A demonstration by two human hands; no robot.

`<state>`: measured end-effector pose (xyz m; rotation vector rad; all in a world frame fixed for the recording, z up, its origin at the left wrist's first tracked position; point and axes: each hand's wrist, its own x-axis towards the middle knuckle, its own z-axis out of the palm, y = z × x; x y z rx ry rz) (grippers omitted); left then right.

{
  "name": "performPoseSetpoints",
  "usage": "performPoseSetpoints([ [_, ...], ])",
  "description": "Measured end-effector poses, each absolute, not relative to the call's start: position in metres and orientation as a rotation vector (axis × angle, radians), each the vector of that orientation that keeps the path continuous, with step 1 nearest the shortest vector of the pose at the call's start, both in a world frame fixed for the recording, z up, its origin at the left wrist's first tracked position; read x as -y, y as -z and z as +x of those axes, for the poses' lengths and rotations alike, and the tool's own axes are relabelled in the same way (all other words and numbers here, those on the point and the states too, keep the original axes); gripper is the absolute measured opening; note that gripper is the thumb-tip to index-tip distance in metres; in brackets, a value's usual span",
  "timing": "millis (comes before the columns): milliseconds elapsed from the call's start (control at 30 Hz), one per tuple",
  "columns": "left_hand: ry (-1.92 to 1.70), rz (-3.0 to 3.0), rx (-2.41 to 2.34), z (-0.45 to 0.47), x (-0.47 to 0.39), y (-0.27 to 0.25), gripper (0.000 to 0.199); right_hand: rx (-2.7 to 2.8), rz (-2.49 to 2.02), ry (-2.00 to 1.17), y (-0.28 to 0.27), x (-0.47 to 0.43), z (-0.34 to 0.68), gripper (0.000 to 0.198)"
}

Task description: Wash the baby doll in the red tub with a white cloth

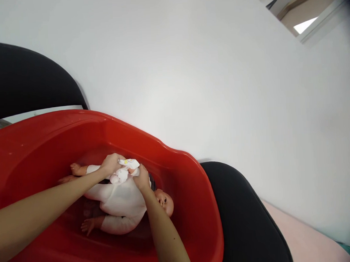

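Inside the red plastic baby tub (197,223), at the point where both hands meet: one baby doll (120,204) in a white bodysuit, lying with its head toward the right hand's side and bare feet toward the left.

Left hand (110,164): closed on the doll's clothing near the hip, fingers curled over bunched white cloth (123,173).
Right hand (142,177): pinching the same bunch of cloth from the opposite side, thumb and fingers shut on it. Both grips touch, the cloth held between them above the doll's torso.

Handling note (judgement): soft fabric will slip, so each hand should keep a firm pinch close to the other, pull evenly, and let the doll's weight stay resting on the tub floor rather than lifting by cloth alone.

Count:
- tub, red: one
- doll: one; visible bare feet, two; visible doll hand, one, below the grip
- person's hands: two
- dark chair backs (19,76) behind and beside the tub: two
- white wall (189,67) beyond: one
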<state>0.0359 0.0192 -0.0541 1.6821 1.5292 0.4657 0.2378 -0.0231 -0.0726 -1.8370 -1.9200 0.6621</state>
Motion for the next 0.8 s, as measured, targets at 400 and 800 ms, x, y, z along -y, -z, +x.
performPoseSetpoints([
  [400,-0.171,1.954,-1.670,0.029,-0.007,0.020,0.037,1.765,-2.388,-0.578,0.069,0.014,0.232,0.045],
  [800,0.126,1.825,-1.324,-0.010,-0.026,-0.008,0.036,1.844,-1.537,-1.091,0.078,0.052,0.183,0.047],
])
